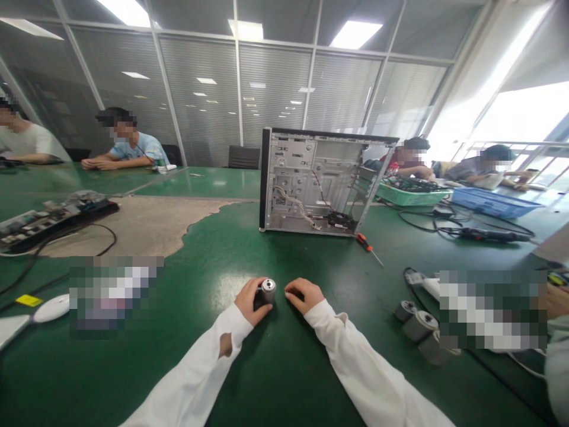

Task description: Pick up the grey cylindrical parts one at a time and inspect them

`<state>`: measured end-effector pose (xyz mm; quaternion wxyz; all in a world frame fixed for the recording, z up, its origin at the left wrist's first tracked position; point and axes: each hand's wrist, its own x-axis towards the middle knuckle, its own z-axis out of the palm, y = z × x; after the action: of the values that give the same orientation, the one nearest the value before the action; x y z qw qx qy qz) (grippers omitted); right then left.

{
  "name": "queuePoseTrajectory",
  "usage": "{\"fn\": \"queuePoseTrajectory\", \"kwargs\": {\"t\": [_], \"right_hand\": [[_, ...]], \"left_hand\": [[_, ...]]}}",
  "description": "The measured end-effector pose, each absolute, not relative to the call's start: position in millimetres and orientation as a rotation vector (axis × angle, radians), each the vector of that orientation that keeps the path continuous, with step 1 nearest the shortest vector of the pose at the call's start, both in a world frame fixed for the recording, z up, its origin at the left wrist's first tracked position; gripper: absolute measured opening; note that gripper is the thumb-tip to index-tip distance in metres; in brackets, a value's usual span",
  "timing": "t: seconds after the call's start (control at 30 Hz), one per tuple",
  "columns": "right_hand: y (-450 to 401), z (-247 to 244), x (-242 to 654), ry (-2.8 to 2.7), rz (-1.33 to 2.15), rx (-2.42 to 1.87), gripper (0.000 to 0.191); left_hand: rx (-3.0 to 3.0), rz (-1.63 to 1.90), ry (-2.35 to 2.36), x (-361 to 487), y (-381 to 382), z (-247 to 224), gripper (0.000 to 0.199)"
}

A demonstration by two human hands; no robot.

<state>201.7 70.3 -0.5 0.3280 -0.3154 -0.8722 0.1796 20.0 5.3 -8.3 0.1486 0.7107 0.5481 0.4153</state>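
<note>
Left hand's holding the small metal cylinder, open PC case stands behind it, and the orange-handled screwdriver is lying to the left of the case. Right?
Not quite. In the head view the screwdriver lies on the green table by the right front corner of the PC case, not to its left. The rest holds: the left hand holds the small metal cylinder, with the open case standing behind it.

A small grey metal cylinder [268, 290] stands upright on the green table, shiny top up.
</note>
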Motion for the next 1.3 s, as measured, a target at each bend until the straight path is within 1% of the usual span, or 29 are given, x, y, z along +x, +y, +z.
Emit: {"fn": "queuePoseTrajectory", "kwargs": {"t": [0.1, 0.27, 0.37, 0.47, 0.7, 0.93, 1.1, 1.17, 1.3], "right_hand": [[75, -6, 204, -2.367, 0.403, -0.864, 0.01], [85, 0, 215, -2.439, 0.442, -0.833, 0.023], [86, 3, 221, -2.416, 0.474, -0.845, 0.028], [82, 3, 218, -2.4, 0.451, -0.765, 0.032], [81, -14, 198, -2.435, 0.272, -0.561, 0.02], [81, -6, 203, -2.357, 0.375, -0.683, 0.014], [79, 1, 208, -2.382, 0.339, -0.801, 0.009], [80, 1, 210, -2.371, 0.37, -0.83, 0.013], [84, -1, 214, -2.309, 0.463, -0.897, 0.031]], "left_hand": [[2.043, 1.212, 1.568, 20, 5, -9, 0.053], [2.051, 1.205, 1.565, 19, 6, -11, 0.057], [2.055, 1.204, 1.566, 18, 7, -11, 0.058], [2.053, 1.209, 1.56, 18, 7, -12, 0.058], [2.025, 1.204, 1.569, 19, 7, -12, 0.057], [2.004, 1.208, 1.58, 20, 5, -8, 0.056], [2.001, 1.206, 1.592, 20, 4, -7, 0.055], [1.997, 1.206, 1.593, 20, 4, -7, 0.055], [1.985, 1.225, 1.577, 20, 5, -8, 0.055]]}}
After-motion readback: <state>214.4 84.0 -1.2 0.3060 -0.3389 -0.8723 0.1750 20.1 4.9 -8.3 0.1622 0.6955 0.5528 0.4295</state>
